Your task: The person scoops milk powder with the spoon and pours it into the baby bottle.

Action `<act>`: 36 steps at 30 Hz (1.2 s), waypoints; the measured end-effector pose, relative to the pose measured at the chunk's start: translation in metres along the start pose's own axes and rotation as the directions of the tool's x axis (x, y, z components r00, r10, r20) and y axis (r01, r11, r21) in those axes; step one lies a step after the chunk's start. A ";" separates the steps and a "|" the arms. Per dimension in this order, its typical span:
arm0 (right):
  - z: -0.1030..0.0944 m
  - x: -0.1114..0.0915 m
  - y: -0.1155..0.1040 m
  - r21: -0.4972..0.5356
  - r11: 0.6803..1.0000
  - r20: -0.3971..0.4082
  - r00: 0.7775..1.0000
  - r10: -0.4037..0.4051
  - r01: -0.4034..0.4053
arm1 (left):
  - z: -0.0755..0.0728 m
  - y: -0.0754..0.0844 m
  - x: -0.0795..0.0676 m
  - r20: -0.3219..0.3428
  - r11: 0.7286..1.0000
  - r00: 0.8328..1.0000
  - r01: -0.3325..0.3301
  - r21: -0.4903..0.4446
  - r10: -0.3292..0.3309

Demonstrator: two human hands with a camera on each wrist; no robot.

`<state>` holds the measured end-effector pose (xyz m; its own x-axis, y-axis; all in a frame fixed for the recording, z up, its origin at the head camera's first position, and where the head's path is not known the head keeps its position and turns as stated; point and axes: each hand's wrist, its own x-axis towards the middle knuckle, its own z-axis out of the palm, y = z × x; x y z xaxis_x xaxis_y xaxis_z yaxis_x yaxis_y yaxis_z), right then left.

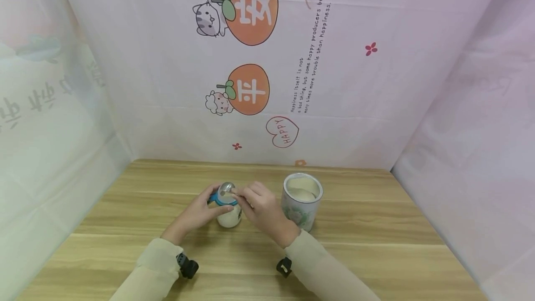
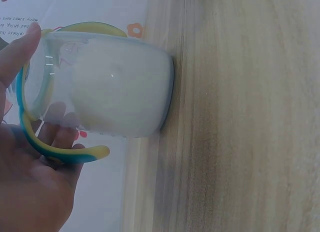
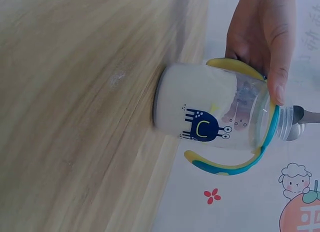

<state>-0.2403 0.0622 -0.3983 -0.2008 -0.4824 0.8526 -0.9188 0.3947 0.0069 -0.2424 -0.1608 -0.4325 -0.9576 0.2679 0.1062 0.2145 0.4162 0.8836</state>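
A clear baby bottle point(image 1: 229, 219) with blue-and-yellow side handles stands upright on the table, mostly filled with white powder. My left hand point(image 1: 199, 213) grips it near the top; in the left wrist view the thumb lies at the collar of the bottle point(image 2: 120, 87) and fingers show behind it. With my right hand point(image 1: 265, 212) I pinch the handle of a metal spoon point(image 1: 227, 187), whose bowl is at the bottle's mouth. From the right wrist, the spoon point(image 3: 303, 118) appears against the open neck, and a dark blue cartoon creature marks the bottle point(image 3: 200, 102). My right hand is outside both wrist views.
Right of my right hand stands a white canister point(image 1: 300, 212) with a floral print, holding pale powder. Wood-grain table point(image 1: 376, 254) extends around it. Printed cloth point(image 1: 351, 82) hangs behind and at both sides.
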 end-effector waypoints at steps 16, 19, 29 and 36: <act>0.002 0.004 0.006 0.161 0.965 -0.112 0.968 0.224 -0.204 | 0.000 0.002 0.000 -0.008 1.000 1.000 0.018 0.003 -0.018; 0.002 0.005 0.007 0.230 0.935 -0.116 0.947 0.300 -0.269 | 0.001 0.002 0.001 -0.011 0.999 0.999 0.032 -0.006 -0.032; 0.001 0.006 0.009 0.344 0.812 -0.089 0.844 0.528 -0.472 | 0.003 0.003 0.001 -0.009 0.998 1.000 0.011 -0.057 -0.011; -0.005 0.008 0.008 0.407 0.713 -0.044 0.768 0.639 -0.570 | 0.002 0.002 0.002 -0.002 0.999 1.000 0.003 -0.051 -0.003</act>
<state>-0.2477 0.0648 -0.3886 -0.7264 -0.0841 0.6821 -0.6793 0.2382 -0.6941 -0.2432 -0.1575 -0.4315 -0.9587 0.2645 0.1044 0.2012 0.3717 0.9063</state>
